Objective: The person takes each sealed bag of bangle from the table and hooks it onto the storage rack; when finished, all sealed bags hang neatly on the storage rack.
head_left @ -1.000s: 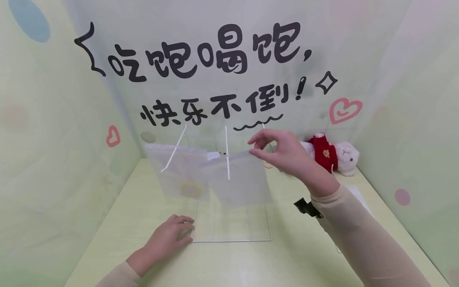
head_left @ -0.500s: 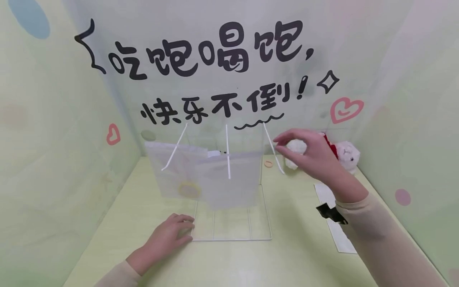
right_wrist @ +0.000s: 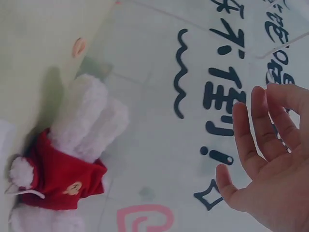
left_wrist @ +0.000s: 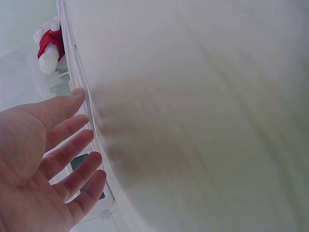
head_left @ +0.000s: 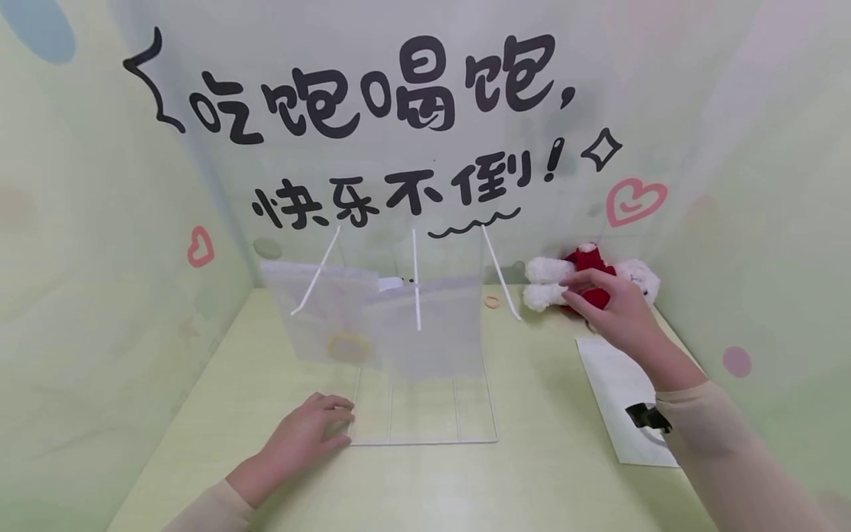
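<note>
A white wire rack (head_left: 425,443) stands on the table with angled prongs at its top. Two translucent frosted bags hang on it, a left bag (head_left: 309,336) behind the left prong and a middle bag (head_left: 442,343) behind the middle prong. The right prong (head_left: 501,273) is bare. My left hand (head_left: 299,436) rests its fingertips against the left edge of the rack's base, fingers loosely bent. My right hand (head_left: 618,310) is in the air right of the rack, overlapping a plush toy (head_left: 548,284); thumb and fingers are apart, with nothing between them.
The white plush toy in a red top lies at the back right. A small orange ring (head_left: 492,302) sits behind the right prong. A flat white sheet (head_left: 605,391) lies on the right, partly under the right forearm. Printed fabric walls surround the table.
My right hand has come away from the middle bag's upper right corner and moved right, past the right prong, uncovering it. My left hand has stayed at the base.
</note>
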Demonstrator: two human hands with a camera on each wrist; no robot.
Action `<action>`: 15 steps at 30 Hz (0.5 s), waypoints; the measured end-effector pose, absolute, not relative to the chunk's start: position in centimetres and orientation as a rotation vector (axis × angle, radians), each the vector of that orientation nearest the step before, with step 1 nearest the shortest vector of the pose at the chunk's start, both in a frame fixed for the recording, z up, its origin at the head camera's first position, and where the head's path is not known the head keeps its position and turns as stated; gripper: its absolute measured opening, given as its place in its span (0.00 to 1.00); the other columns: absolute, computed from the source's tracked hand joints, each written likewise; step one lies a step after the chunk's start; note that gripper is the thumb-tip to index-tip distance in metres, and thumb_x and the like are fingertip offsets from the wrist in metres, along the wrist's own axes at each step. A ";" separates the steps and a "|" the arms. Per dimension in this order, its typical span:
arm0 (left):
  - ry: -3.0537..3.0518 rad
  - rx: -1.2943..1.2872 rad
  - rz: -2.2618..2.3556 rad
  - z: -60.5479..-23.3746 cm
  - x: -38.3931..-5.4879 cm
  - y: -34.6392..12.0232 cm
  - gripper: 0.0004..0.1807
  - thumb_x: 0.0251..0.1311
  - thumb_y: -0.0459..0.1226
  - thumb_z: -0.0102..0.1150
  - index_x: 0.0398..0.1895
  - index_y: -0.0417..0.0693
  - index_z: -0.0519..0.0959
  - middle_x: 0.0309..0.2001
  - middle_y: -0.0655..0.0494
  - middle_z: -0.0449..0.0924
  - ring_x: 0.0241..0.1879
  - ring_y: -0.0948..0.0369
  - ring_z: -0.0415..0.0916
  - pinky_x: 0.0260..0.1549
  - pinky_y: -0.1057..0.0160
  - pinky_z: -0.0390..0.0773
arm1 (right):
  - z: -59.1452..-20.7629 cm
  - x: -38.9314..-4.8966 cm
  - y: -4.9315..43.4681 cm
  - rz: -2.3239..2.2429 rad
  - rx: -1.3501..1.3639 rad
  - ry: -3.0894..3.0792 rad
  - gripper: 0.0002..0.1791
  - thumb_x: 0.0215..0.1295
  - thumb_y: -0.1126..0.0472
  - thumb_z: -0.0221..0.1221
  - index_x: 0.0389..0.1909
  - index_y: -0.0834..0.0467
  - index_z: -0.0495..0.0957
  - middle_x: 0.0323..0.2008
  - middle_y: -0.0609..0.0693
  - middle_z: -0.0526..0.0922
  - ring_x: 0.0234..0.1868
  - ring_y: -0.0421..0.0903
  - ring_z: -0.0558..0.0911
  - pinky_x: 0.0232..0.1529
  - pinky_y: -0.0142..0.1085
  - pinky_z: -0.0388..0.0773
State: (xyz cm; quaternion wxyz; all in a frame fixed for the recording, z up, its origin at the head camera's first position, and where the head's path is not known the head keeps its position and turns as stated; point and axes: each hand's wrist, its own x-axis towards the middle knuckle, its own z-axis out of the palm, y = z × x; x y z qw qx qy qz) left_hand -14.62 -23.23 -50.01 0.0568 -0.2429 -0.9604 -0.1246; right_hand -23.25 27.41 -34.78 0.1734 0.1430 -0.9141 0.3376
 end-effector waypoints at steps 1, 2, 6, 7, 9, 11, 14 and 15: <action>-2.914 -0.738 -0.370 -50.0 -14.7 -23.3 0.17 0.55 0.45 0.76 0.49 0.54 0.88 0.58 0.61 0.84 0.55 0.58 0.78 0.49 0.57 0.87 | -35.3 -23.3 28.0 0.946 0.393 -2.606 0.13 0.71 0.53 0.66 0.51 0.54 0.84 0.46 0.52 0.87 0.40 0.44 0.77 0.33 0.23 0.75; -2.914 -0.739 -0.365 -50.0 -14.7 -23.3 0.17 0.55 0.45 0.76 0.48 0.54 0.88 0.58 0.61 0.84 0.54 0.58 0.78 0.49 0.57 0.87 | -35.8 -23.4 28.5 0.939 0.383 -2.618 0.13 0.71 0.53 0.65 0.51 0.54 0.84 0.45 0.52 0.87 0.38 0.44 0.76 0.31 0.25 0.74; -2.908 -0.740 -0.352 -50.1 -14.8 -23.3 0.17 0.54 0.45 0.77 0.47 0.55 0.88 0.57 0.62 0.84 0.54 0.59 0.78 0.49 0.56 0.87 | -38.2 -23.8 30.9 0.907 0.413 -2.669 0.11 0.71 0.54 0.66 0.50 0.54 0.84 0.41 0.50 0.87 0.35 0.42 0.76 0.29 0.29 0.76; -2.910 -0.740 -0.354 -50.2 -14.8 -23.3 0.17 0.54 0.46 0.77 0.47 0.56 0.88 0.57 0.62 0.84 0.54 0.59 0.78 0.49 0.57 0.87 | -38.8 -23.9 31.7 0.896 0.436 -2.680 0.10 0.71 0.55 0.66 0.49 0.53 0.84 0.40 0.50 0.87 0.36 0.40 0.76 0.30 0.28 0.77; -2.911 -0.741 -0.357 -50.3 -14.8 -23.3 0.17 0.54 0.46 0.77 0.47 0.56 0.88 0.57 0.63 0.84 0.54 0.59 0.78 0.49 0.57 0.87 | -40.1 -24.1 33.2 0.872 0.459 -2.708 0.09 0.71 0.55 0.66 0.48 0.52 0.85 0.40 0.47 0.87 0.39 0.35 0.77 0.35 0.27 0.78; -2.905 -0.749 -0.357 -50.4 -14.8 -23.3 0.17 0.53 0.46 0.77 0.46 0.57 0.88 0.56 0.63 0.84 0.54 0.59 0.78 0.49 0.57 0.87 | -41.3 -24.2 34.8 0.855 0.459 -2.730 0.10 0.70 0.53 0.67 0.48 0.50 0.85 0.41 0.45 0.87 0.41 0.30 0.77 0.38 0.26 0.78; -2.892 -0.754 -0.349 -50.4 -14.8 -23.2 0.17 0.53 0.47 0.77 0.46 0.57 0.88 0.56 0.62 0.84 0.53 0.59 0.78 0.48 0.57 0.87 | -42.6 -24.2 37.1 0.831 0.427 -2.772 0.11 0.70 0.51 0.67 0.49 0.50 0.85 0.41 0.46 0.87 0.43 0.26 0.76 0.37 0.28 0.77; -2.892 -0.755 -0.345 -50.3 -14.8 -23.2 0.17 0.53 0.47 0.77 0.46 0.57 0.88 0.56 0.62 0.84 0.53 0.59 0.78 0.48 0.57 0.87 | -42.9 -24.2 37.8 0.826 0.415 -2.780 0.12 0.70 0.52 0.67 0.50 0.50 0.85 0.40 0.46 0.88 0.43 0.25 0.75 0.37 0.28 0.77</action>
